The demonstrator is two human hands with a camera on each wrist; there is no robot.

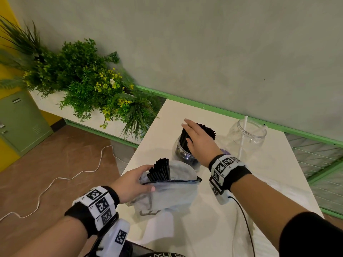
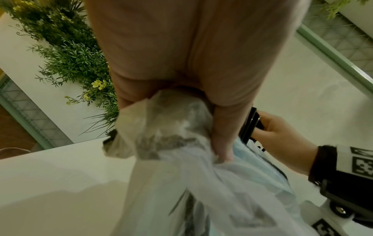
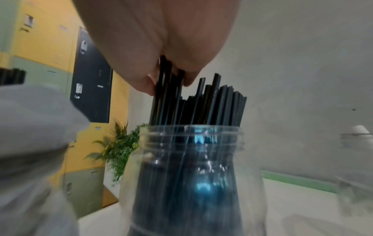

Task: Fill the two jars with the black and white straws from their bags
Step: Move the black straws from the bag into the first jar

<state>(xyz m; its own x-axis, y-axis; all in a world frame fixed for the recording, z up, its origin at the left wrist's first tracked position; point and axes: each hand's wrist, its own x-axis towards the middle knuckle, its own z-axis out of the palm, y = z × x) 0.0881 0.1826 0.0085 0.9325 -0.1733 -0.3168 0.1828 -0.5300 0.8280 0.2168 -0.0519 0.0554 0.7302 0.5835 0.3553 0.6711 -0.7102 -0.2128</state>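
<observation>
Wrist view alone shows right hand (image 3: pixel 161 52) pinching black straws (image 3: pixel 167 89); left hand (image 1: pixel 130 180) grips bag (image 1: pixel 172 193).

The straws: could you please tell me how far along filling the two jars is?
Done: one jar already stands packed with black straws. In hand: the right hand lowers a few more into it while the left hand grips the bag, where black ones remain. Left: the second jar holds just one white straw.

green plants (image 1: pixel 87 80), green locker (image 1: pixel 20 119), white cable (image 1: pixel 55 180)
</observation>
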